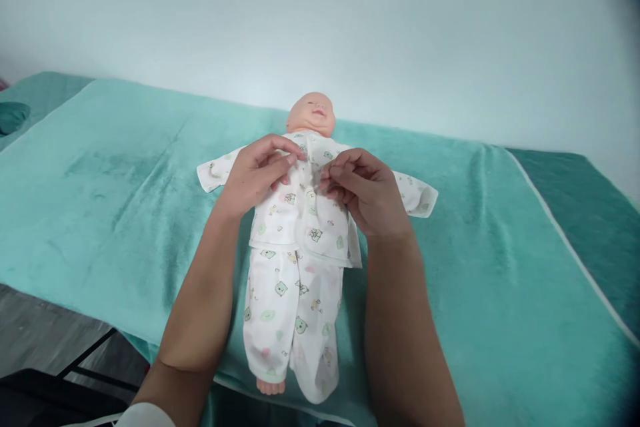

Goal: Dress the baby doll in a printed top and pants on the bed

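A baby doll point(310, 115) lies face up, wearing a white printed baby shirt point(280, 220) and matching trousers point(273, 307). Its sleeves stretch out to both sides. At the upper chest, my left hand point(260, 170) has thumb and forefinger close together on the shirt front, the other fingers curled beneath. Across the front opening, my right hand point(365, 187) is closed in a pinch just over the shirt; whatever its fingertips hold is too small to make out. One bare foot point(271, 387) shows below a trouser leg; the other foot is covered.
A green plush cloth point(125, 167) covers the table under the doll, with darker green cover point(575, 207) at the right end. A pale wall point(320, 20) rises behind. At lower left are a dark metal bar point(87, 353) and the grey floor point(40, 320).
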